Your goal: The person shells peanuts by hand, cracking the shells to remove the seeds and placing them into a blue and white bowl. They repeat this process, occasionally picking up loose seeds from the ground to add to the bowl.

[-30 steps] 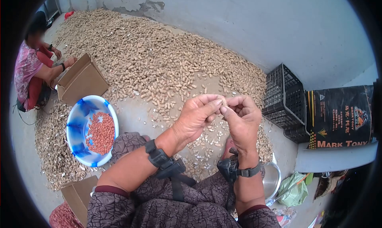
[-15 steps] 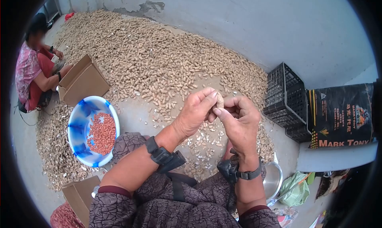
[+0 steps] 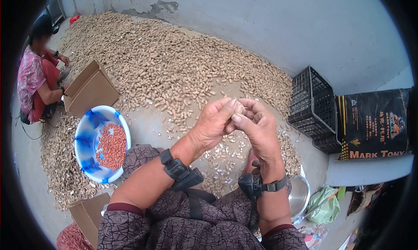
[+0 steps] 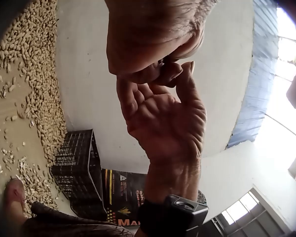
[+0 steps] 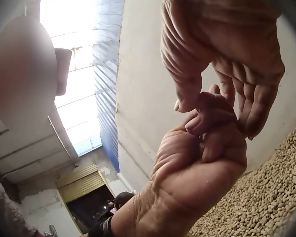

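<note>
Both hands meet in front of the lap around one unshelled peanut (image 3: 239,108). My left hand (image 3: 210,122) pinches it from the left with thumb and index finger. From the other side, my right hand (image 3: 260,127) holds it between thumb and curled fingers. The wrist views show the left hand (image 5: 202,153) and the right hand (image 4: 165,118) fingertip to fingertip, with the peanut hidden among the fingers. A blue-and-white basin (image 3: 82,152) of shelled red peanuts (image 3: 111,147) stands by the left knee.
Unshelled peanuts (image 3: 143,54) spread in a big heap along the wall. Broken shells litter the floor between the feet. Another person (image 3: 37,80) squats at far left near a cardboard box (image 3: 93,88). Black crates (image 3: 311,104), a printed sack (image 3: 372,125) and a metal bowl (image 3: 299,195) stand at right.
The peanut, upright between the fingers half a second ago, now sits lower and more covered. The right hand has shifted slightly up and left, closer to the left hand.
</note>
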Available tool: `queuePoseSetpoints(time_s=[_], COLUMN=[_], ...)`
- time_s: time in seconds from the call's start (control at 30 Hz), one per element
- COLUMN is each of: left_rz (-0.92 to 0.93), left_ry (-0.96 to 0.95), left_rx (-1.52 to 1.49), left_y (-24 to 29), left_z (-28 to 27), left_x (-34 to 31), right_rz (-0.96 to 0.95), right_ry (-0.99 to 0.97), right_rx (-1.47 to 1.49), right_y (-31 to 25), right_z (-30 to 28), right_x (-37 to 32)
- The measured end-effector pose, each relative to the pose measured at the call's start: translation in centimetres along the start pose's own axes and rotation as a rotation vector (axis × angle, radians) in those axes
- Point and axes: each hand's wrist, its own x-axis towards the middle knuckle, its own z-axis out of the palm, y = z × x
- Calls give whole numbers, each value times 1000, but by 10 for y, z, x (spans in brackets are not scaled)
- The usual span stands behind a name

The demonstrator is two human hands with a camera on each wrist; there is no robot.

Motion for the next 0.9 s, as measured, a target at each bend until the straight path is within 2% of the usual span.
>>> queuePoseSetpoints(time_s=[0.1,0.17,0.43,0.63,0.77,0.9], left_rz=[17,18,72,-27,-35,-11], left_ry=[-8,4,27,1,-82,-143], left_rx=[49,76,221,79,97,45], left_y=[-2,-4,-3,9,8,7], left_z=[2,3,4,7,0,-1], left_x=[0,-1,-5,-14,-16,-16], right_rz=[0,6,29,25,-44,-53], right_ry=[-36,-133,-160,-174,-92,-126], right_rx=[57,94,93,145,60,80], right_y=[-1,1,3,1,5,3], right_z=[0,-1,2,2,5,1], right_x=[1,3,3,1,-1,0])
